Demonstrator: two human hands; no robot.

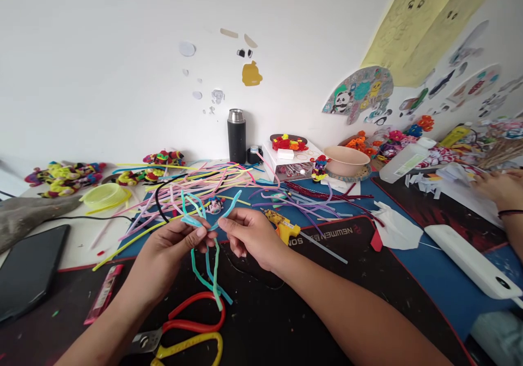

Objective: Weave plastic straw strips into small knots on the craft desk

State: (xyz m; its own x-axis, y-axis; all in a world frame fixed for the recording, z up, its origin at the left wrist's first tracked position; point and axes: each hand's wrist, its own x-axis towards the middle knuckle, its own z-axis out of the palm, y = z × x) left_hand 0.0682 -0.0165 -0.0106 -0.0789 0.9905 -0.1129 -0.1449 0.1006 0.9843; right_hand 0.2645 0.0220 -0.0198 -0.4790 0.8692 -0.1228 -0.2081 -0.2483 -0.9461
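Note:
Pinched in my left hand [175, 249] is a bundle of blue and green pipe cleaners [216, 270], with bent ends rising above the fingers and several strands hanging below. My right hand [249, 235] grips one light blue pipe cleaner [233, 202] of the same bundle between thumb and fingers, close to the left fingertips. Just below the hanging strands lie scissors [194, 325] with one red and one yellow handle loop. A yellow glue gun [284, 227] rests on the mat behind my right wrist.
Many pink and yellow pipe cleaners [196, 183] spread across the back, purple ones [302, 205] to their right. A black bottle [237, 140] stands by the wall. A black tablet [32, 268] lies left, a white device [469, 260] right. Another person's hand [498, 189] is far right.

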